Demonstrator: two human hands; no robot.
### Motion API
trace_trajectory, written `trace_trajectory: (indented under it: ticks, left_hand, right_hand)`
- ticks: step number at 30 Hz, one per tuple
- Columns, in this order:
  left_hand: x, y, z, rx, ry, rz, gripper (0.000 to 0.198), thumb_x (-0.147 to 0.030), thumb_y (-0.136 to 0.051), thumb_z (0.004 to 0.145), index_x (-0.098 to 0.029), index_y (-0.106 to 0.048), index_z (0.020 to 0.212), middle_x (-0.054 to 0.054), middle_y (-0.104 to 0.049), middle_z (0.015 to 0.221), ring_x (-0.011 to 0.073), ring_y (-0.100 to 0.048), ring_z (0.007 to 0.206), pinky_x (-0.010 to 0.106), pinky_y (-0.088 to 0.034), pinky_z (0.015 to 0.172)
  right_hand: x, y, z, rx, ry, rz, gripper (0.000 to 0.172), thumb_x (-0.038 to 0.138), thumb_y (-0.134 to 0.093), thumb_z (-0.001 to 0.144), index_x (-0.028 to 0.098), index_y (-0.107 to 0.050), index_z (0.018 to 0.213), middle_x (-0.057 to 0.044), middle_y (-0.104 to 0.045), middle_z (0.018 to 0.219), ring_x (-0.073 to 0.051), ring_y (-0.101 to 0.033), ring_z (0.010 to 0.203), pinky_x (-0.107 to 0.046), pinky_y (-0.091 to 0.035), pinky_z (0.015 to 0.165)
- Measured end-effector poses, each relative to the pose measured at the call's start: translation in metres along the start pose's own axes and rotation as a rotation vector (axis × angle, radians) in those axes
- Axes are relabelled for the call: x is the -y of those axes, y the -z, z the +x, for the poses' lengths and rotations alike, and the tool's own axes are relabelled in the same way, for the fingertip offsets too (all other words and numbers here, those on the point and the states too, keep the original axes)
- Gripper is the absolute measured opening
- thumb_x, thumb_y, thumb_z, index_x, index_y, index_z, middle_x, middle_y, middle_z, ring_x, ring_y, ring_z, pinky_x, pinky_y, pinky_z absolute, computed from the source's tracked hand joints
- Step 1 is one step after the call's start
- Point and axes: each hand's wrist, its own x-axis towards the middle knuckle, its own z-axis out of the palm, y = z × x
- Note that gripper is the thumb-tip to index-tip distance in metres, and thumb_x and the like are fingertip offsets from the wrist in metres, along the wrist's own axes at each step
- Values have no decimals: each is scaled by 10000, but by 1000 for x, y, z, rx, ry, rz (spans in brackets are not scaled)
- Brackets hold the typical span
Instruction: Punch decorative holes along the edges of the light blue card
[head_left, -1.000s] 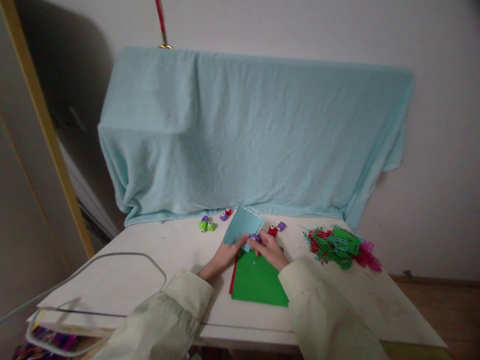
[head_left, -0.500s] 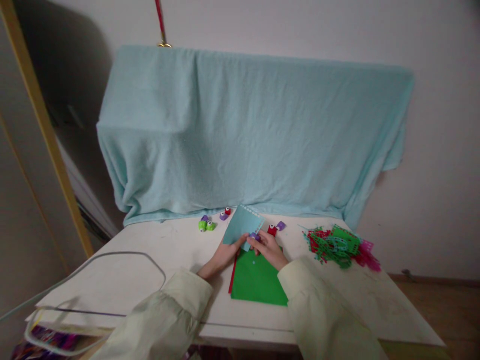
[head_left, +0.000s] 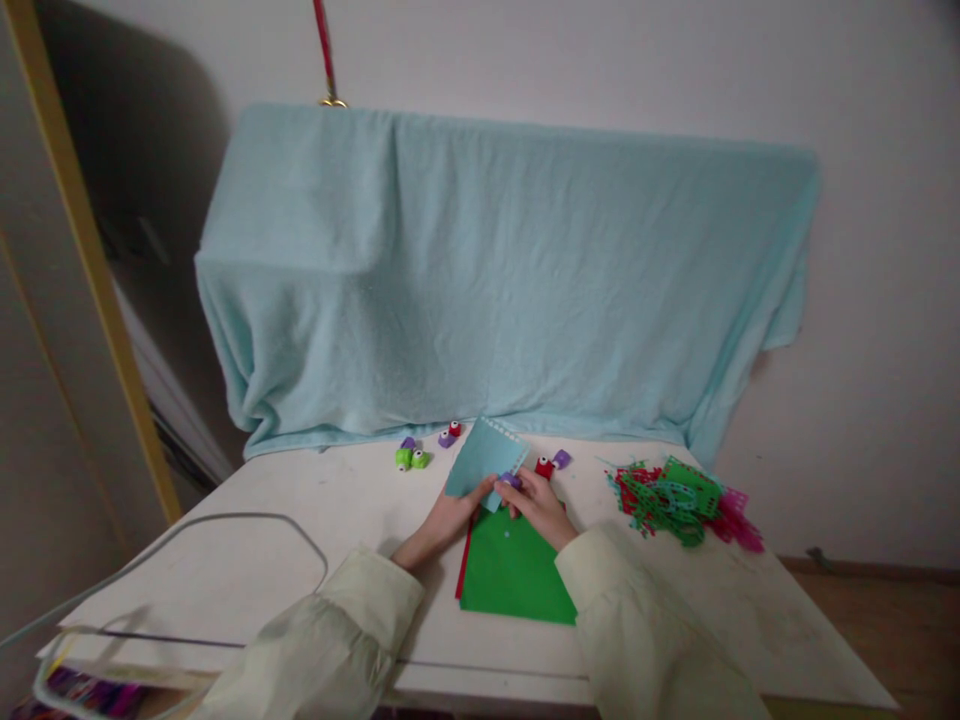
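Observation:
My left hand [head_left: 447,518] pinches the near edge of a light blue paper sheet [head_left: 481,456] that has small holes along its far edge. My right hand [head_left: 540,505] is closed on a small purple paper punch [head_left: 511,481] set on that sheet's right edge. Both hands rest over a green paper sheet [head_left: 512,575] lying on the white table [head_left: 247,540], with a red sheet [head_left: 464,560] peeking out along its left side. Pale sleeves cover both my forearms.
Small punches lie at the back: a green pair [head_left: 411,458], a purple and red one [head_left: 451,433], and a red and purple one [head_left: 550,463]. A heap of punched red, green and pink paper scraps [head_left: 679,490] sits right. A light blue blanket [head_left: 495,270] drapes behind.
The view has shifted slightly downward. My hands, the blue sheet and the purple punch stay in nearly the same place.

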Motion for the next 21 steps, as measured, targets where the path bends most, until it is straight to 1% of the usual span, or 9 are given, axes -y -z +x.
trace_trajectory:
  ticks: [2, 5, 7, 9, 11, 15, 18, 21]
  left_hand:
    - [0, -1, 0, -7, 0, -4, 362, -494, -487, 843, -148, -580, 793, 24, -574, 702, 171, -511, 679, 300, -428, 733]
    - [-1, -1, -1, 17, 5, 6, 376, -505, -485, 844, -148, -588, 788, 22, -566, 675, 173, -515, 661, 307, -434, 731]
    - [-1, -1, -1, 18, -1, 6, 379, -509, -492, 842, -146, -601, 843, 36, -597, 731, 181, -534, 703, 317, -438, 770]
    - [-1, 0, 0, 4, -9, -1, 382, -506, -503, 839, -147, -609, 912, 60, -631, 841, 192, -555, 786, 329, -428, 839]
    - [-1, 1, 0, 5, -4, -2, 386, -506, -509, 836, -149, -614, 940, 75, -643, 901, 204, -564, 847, 343, -411, 893]
    - [-3, 2, 0, 37, 14, 0, 381, -510, -517, 829, -151, -623, 900, 74, -651, 861, 220, -564, 905, 353, -398, 925]
    - [-6, 2, -1, 28, 21, 10, 375, -512, -516, 828, -154, -620, 859, 70, -649, 872, 219, -549, 970, 333, -389, 938]
    - [-7, 2, -2, 31, 43, 38, 392, -526, -505, 829, -147, -603, 832, 66, -640, 870, 207, -555, 902, 320, -413, 885]
  right_hand:
    - [-1, 0, 0, 5, 4, 7, 311, 455, -660, 779, 172, -584, 886, 13, -574, 693, -99, -489, 520, -227, -397, 475]
    - [-1, 0, 0, 11, 10, 7, 305, 445, -660, 783, 172, -588, 898, 12, -571, 698, -100, -490, 529, -226, -396, 476]
    - [-2, 0, 0, 12, 10, 1, 307, 446, -658, 785, 172, -591, 908, 11, -570, 703, -102, -491, 534, -227, -399, 481]
    - [-2, 1, 0, 8, 10, -7, 312, 450, -656, 784, 172, -593, 909, 12, -568, 703, -101, -488, 534, -230, -401, 486]
    - [-3, 1, 0, 4, 12, -9, 322, 461, -658, 778, 172, -594, 905, 15, -559, 701, -100, -484, 530, -232, -401, 486]
    - [-4, 1, 0, 1, 28, 5, 355, 496, -672, 750, 174, -595, 877, 28, -526, 689, -101, -480, 531, -234, -404, 480]
    - [-4, 1, 0, 4, 36, 7, 360, 502, -672, 747, 173, -592, 872, 28, -520, 693, -103, -485, 541, -234, -408, 485]
    - [-5, 2, -1, 4, 31, 1, 361, 503, -670, 749, 173, -588, 869, 28, -526, 698, -103, -490, 546, -234, -410, 491]
